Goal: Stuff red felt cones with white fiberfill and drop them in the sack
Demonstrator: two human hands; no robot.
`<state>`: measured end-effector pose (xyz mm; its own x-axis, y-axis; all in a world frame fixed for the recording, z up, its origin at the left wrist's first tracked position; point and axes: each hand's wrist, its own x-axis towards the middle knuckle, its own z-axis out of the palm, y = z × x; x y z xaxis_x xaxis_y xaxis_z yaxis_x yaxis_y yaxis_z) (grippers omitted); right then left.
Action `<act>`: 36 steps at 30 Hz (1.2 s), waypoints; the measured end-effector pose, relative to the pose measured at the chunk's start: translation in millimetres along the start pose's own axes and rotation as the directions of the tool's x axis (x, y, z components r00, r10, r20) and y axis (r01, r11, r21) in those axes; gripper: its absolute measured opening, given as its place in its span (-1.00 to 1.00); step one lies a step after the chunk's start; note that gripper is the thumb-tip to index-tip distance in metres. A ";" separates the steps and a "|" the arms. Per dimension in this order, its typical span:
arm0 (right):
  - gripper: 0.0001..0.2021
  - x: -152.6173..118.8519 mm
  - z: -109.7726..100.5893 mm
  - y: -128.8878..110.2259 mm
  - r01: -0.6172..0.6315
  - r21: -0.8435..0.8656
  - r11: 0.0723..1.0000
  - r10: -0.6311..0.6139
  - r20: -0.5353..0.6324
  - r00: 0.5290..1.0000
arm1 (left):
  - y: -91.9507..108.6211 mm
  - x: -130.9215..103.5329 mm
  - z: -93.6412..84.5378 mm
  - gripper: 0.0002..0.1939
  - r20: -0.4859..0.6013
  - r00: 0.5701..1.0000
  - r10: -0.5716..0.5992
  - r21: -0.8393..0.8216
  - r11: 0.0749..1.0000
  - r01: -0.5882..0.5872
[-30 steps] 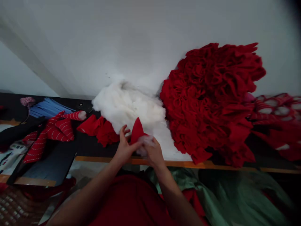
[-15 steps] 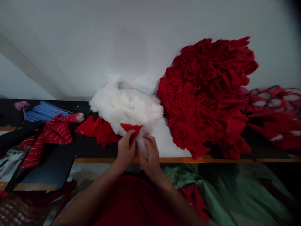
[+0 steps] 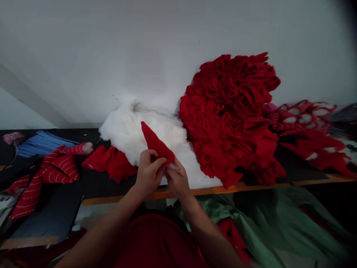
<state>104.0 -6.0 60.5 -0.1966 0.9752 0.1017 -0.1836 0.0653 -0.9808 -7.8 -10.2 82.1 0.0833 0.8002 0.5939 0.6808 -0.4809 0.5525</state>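
A small cone-shaped red fabric piece (image 3: 156,140) points up and to the left, over the heap of white fibre stuffing (image 3: 122,124). Around the lower side of the cone, my left hand (image 3: 147,173) is closed in a grip. My right hand (image 3: 178,180) is closed at the cone's wide lower end, where a small tuft of stuffing (image 3: 173,166) shows between the fingers. How much stuffing sits inside the cloth is hidden.
A tall pile of red fabric pieces (image 3: 228,115) stands to the right. Left are several red pieces (image 3: 114,162), a striped red stuffed item (image 3: 60,167) and blue strips (image 3: 46,143). Striped stuffed pieces (image 3: 304,115) lie far right. Green cloth (image 3: 284,219) hangs below the table edge (image 3: 212,190).
The red cone now stands more upright and shows more of its length. The loose stuffing in my right hand has shrunk to a small tuft at the cone's wide end.
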 end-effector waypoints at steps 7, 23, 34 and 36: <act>-0.46 -2.0 -5.7 -4.3 0.068 -0.332 0.941 -0.153 -0.237 0.959 | -3.1 4.8 -7.8 -0.90 -0.088 0.942 -0.325 -0.290 0.913 0.288; -0.77 29.9 -36.1 -9.2 -0.097 -0.213 0.972 -0.007 -0.442 0.897 | 3.0 -11.1 18.4 -0.78 0.186 0.844 -0.504 -0.655 0.576 0.489; -0.63 1.8 -14.5 -0.7 0.215 -0.682 0.699 -0.440 -0.173 0.881 | -26.7 27.9 32.8 -0.78 0.711 0.305 -0.634 -0.698 -0.582 0.417; -0.64 -3.7 -10.1 0.4 0.370 -0.730 0.575 -0.472 0.073 0.878 | -25.1 27.9 31.2 -0.80 0.711 0.317 -0.627 -0.699 -0.587 0.408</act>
<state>114.3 -7.5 58.0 -0.1563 0.8102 0.5649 0.5246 0.5527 -0.6476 0.0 35.3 66.5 0.1169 0.8101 -0.5746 -0.8747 0.3579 0.3267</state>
